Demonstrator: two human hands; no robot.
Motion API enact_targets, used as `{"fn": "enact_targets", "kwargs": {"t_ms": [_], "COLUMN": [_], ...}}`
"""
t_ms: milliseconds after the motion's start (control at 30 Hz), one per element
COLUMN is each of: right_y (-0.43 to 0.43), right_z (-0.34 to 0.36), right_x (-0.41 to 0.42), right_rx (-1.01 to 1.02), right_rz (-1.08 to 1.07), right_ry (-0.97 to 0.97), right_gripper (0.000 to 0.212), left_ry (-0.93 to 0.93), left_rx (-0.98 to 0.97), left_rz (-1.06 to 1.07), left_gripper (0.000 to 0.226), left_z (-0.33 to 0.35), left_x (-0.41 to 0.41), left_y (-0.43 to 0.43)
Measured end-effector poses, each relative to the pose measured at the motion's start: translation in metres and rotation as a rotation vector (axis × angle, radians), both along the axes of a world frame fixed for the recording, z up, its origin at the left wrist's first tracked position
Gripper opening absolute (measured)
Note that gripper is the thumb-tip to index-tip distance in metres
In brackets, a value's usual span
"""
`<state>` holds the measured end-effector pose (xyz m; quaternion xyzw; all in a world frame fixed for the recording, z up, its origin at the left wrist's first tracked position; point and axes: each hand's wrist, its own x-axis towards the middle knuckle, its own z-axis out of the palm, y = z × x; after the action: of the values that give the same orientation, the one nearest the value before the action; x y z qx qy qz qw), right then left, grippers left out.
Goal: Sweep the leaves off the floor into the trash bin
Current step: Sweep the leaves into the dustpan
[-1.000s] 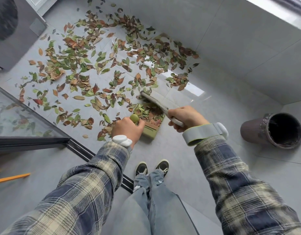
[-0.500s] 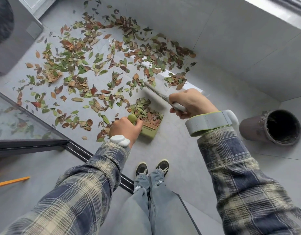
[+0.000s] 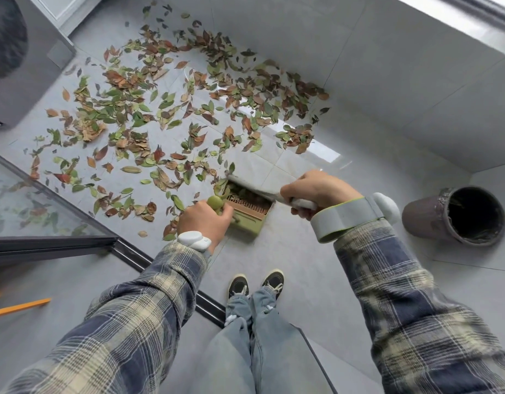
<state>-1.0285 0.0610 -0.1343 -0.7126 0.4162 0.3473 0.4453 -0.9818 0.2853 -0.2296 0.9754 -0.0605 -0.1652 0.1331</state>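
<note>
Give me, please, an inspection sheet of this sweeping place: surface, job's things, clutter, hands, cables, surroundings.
Surface: grey tiled floor, with many leaves scattered over it.
Job's things: green dustpan on the floor, some leaves inside; brush at its mouth; trash bin apart at the right, its opening uncovered.
Clutter: orange stick at the left edge.
Hands: left hand grips the dustpan handle; right hand grips the brush handle.
Cables: nothing seen.
Surroundings: glass panel in a dark frame at the left; grey wall beyond the leaves.
</note>
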Motion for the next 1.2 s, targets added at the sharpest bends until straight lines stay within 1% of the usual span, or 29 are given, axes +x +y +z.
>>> {"fn": "enact_targets", "kwargs": {"t_ms": [100, 233, 333, 467, 633, 767, 867, 1000, 1033, 1067, 1100, 1133, 1167, 1200], "right_y": [-0.011, -0.015, -0.012, -0.004, 0.013, 0.029, 0.042, 0.053, 0.054, 0.054, 0.053, 0.052, 0.050, 0.046], "right_z": [0.019, 0.041, 0.043, 0.025, -0.014, -0.033, -0.045, -0.054, -0.052, -0.053, -0.050, -0.046, -0.039, -0.030], "right_x": [0.003, 0.002, 0.003, 0.003, 0.008, 0.009, 0.005, -0.002, -0.005, -0.006, -0.010, -0.013, -0.017, -0.019], "right_rx": [0.034, 0.038, 0.030, 0.012, 0.010, -0.013, -0.059, -0.239, -0.283, -0.309, -0.330, -0.346, -0.357, -0.372], "right_rz": [-0.102, -0.137, -0.140, -0.087, -0.103, -0.030, 0.015, 0.182, 0.223, 0.266, 0.298, 0.331, 0.373, 0.418], "right_ry": [-0.044, -0.116, -0.170, -0.177, -0.106, 0.025, 0.057, 0.068, 0.084, 0.108, 0.128, 0.153, 0.177, 0.196], "right_gripper": [0.025, 0.022, 0.016, 0.009, 0.003, 0.004, 0.007, 0.014, 0.013, 0.006, 0.007, 0.019, 0.026, 0.027], "left_ry": [-0.002, 0.000, 0.006, 0.011, 0.022, 0.029, 0.029, 0.065, 0.080, 0.094, 0.108, 0.120, 0.131, 0.138], "left_rx": [-0.007, -0.015, -0.004, 0.006, 0.017, 0.008, 0.014, 0.009, 0.007, 0.009, 0.010, 0.009, 0.005, 0.001], "left_rz": [0.000, -0.006, 0.004, 0.003, -0.001, 0.003, -0.003, -0.021, -0.023, -0.014, -0.009, -0.005, -0.002, 0.001], "left_gripper": [0.049, 0.048, 0.050, 0.051, 0.050, 0.045, 0.045, 0.045, 0.046, 0.047, 0.048, 0.048, 0.047, 0.046], "left_z": [-0.001, -0.004, -0.004, -0.004, 0.001, 0.001, 0.000, 0.002, 0.004, 0.004, 0.005, 0.007, 0.008, 0.011], "left_x": [-0.002, -0.004, -0.003, -0.001, -0.001, 0.001, 0.001, -0.001, -0.001, -0.001, -0.001, 0.000, 0.000, 0.000], "left_y": [0.004, 0.009, 0.009, 0.007, 0.004, 0.004, 0.004, 0.006, 0.007, 0.008, 0.008, 0.008, 0.008, 0.007]}}
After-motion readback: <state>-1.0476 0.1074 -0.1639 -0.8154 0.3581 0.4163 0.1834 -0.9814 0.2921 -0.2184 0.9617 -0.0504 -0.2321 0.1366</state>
